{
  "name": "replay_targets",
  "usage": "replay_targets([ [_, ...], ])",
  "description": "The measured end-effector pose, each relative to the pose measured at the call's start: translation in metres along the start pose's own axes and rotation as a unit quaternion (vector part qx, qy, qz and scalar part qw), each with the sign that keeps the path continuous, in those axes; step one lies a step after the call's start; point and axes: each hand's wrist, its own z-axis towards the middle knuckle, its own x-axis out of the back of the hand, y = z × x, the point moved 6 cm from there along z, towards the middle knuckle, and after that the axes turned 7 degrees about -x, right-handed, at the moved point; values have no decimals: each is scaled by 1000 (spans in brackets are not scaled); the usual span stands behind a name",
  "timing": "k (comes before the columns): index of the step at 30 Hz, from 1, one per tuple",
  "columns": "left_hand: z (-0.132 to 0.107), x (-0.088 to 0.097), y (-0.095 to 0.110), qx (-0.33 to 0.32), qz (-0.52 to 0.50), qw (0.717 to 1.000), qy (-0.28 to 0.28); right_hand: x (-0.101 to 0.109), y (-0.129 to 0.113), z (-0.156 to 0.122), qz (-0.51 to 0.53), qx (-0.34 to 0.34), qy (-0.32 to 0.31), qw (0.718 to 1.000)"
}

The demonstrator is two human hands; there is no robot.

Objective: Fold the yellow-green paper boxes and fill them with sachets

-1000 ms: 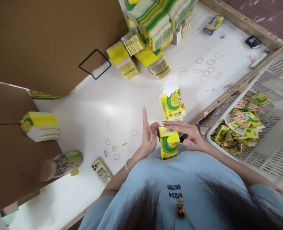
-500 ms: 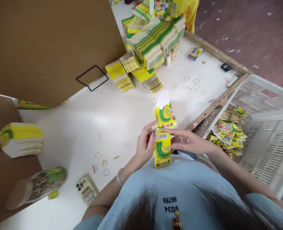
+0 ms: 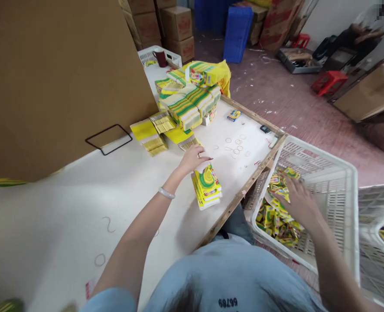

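My left hand (image 3: pixel 196 158) is over the table at the far end of a small stack of yellow-green cartons (image 3: pixel 207 186). Its thumb and fingers are apart, and I see nothing held in them. The top carton's white flap lies just under the fingertips; whether they touch it, I cannot tell. My right hand (image 3: pixel 298 200) reaches into a white plastic crate (image 3: pixel 340 173) with its fingers spread. Below it lies a heap of small yellow-green packs (image 3: pixel 278 221). No pack is visibly gripped.
Flat yellow cartons (image 3: pixel 146 134) and bundled cartons (image 3: pixel 188 104) lie toward the table's back. Rubber bands (image 3: pixel 238 142) are scattered nearby. A large cardboard box (image 3: pixel 58 86) stands at left. A wooden edge (image 3: pixel 237 199) borders the table. A seated person (image 3: pixel 357 39) is at far right.
My hands have separated and no longer hold the yellow carton. The right hand has moved right into the crate, the left forward to the stack. My view has swung up and right.
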Motion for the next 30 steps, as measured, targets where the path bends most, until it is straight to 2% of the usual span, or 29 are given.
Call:
replay_targets([
  [2,-1,6,4,-33,-6,999,13,-3,-37,9,78,80,-6,994],
  [5,-13,21,22,-67,-15,997,45,5,-111,24,219,163,15,962],
  [8,-29,38,45,-80,-70,989,107,20,-182,32,358,179,90,912],
  [10,-39,48,59,-73,-103,980,156,22,-222,32,402,191,103,889],
  [12,-50,56,70,-57,-107,974,191,22,-248,30,430,191,101,877],
  [15,-71,61,81,-31,-174,954,240,25,-257,26,485,176,107,850],
  [17,-87,55,89,-40,-244,936,251,28,-253,24,524,153,97,832],
  [19,-103,39,99,-65,-275,933,223,32,-248,20,553,132,87,818],
  [22,-119,4,112,-91,-285,944,139,46,-247,8,559,150,137,804],
  [24,-125,-11,119,-98,-294,943,119,52,-250,0,551,165,156,803],
  [27,-130,-10,121,-59,-288,942,160,48,-251,-5,563,149,102,806],
  [30,-138,-2,118,30,-303,938,166,40,-247,-7,587,115,53,799],
])
